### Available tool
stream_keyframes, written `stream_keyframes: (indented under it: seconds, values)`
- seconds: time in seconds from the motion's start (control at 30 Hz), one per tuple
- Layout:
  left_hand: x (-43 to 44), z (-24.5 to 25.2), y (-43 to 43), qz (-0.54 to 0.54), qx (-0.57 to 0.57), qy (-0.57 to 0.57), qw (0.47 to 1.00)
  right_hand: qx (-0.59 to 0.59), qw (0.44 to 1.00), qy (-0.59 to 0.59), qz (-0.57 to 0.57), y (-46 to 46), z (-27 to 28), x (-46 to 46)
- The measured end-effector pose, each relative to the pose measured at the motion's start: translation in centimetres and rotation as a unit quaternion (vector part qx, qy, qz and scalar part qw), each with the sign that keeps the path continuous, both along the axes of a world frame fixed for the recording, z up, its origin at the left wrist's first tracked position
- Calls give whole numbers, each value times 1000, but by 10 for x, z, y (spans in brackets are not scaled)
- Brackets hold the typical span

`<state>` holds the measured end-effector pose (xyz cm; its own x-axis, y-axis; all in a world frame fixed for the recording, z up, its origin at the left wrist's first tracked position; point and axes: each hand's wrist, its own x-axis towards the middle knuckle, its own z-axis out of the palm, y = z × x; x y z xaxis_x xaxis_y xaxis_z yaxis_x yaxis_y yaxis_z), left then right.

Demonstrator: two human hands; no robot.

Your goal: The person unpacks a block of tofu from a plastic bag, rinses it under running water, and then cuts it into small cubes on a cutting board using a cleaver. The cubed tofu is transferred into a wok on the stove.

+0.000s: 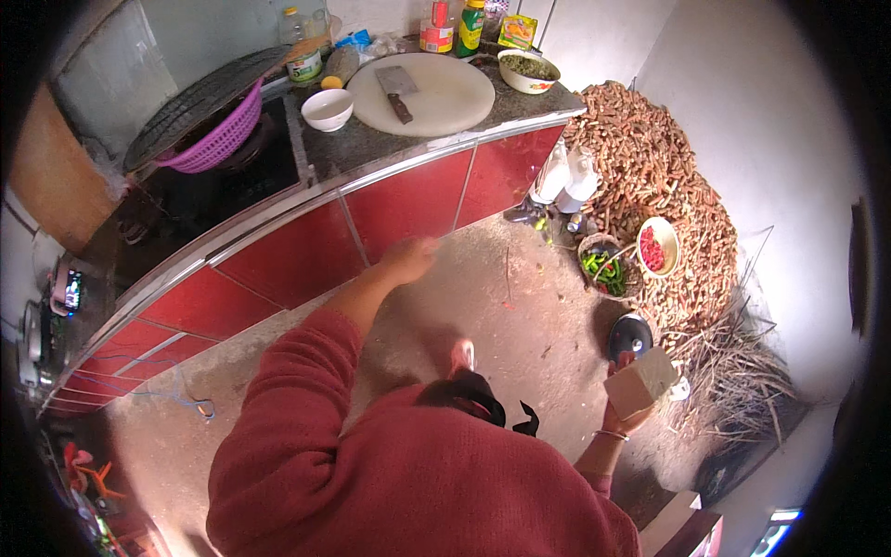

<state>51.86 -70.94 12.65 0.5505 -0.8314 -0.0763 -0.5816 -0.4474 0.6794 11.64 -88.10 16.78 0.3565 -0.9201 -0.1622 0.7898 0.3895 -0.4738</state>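
My right hand (621,416) grips a tan rectangular block (642,386), held out over the floor on the right. What the block is made of is hard to tell; a bracelet circles the wrist below it. My left hand (411,260) is stretched forward in front of the red cabinet doors (411,188). It is blurred, its fingers are hard to make out, and no object shows in it. On the counter beyond lies a cleaver (397,90) on a round white cutting board (445,97). Beside the board stands a small white bowl (328,110).
A purple plastic basket (219,136) under a dark mesh lid sits at the counter's left. Farther right is a bowl of chopped greens (527,68). Heaped corncobs (647,153) border the floor, near a basket of green peppers (604,275), a bowl of red peppers (657,248) and dry twigs (741,376).
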Motion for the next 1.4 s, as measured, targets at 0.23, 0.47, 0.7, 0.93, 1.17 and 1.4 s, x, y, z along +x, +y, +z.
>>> stream_keyframes:
  seconds: [0.23,0.47,0.7,0.93,1.17,1.4]
  values:
    - [53,32,-71,11,63,5,998,-14,991,-39,127,-114,-27,114]
    - [119,37,-63,232,60,-49,970,-18,942,-92,322,-182,2,262]
    - [204,45,-87,281,39,-121,951,29,909,-98,404,-191,19,402]
    - [263,32,-134,270,224,-68,934,12,872,-175,457,-192,48,486]
    - [297,18,-127,411,43,21,910,23,870,-92,483,-202,34,546]
    - [278,56,-104,452,-173,495,721,100,810,-95,570,-211,4,606]
